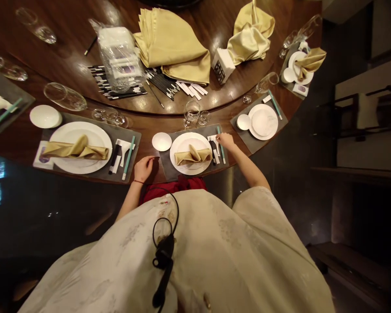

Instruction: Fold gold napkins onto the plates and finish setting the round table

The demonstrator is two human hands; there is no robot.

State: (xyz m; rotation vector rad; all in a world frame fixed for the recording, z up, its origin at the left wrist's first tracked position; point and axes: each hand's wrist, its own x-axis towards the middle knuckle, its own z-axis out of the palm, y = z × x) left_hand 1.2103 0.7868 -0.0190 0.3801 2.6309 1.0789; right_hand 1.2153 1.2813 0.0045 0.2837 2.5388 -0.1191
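Note:
My right hand [226,141] reaches over the right side of a place setting, its fingertips drawn together at the top of a white spoon [218,148] and its rest. Whatever they pinch is too small to make out. Teal chopsticks [221,148] lie beside the spoon, and a dark packet [212,150] is on its other side. Left of these, a white plate [179,141] carries a folded gold napkin [193,155]. My left hand [144,168] rests at the table edge, left of the grey placemat [167,171], fingers curled; their contents cannot be seen.
A white bowl [162,141] and glasses [192,111] stand behind the plate. Similar settings with plates [80,167] lie left and right. On the raised turntable are stacked gold cloths [172,39], a plastic-wrapped pack [120,56], dark sticks [163,82] and a white box [224,65].

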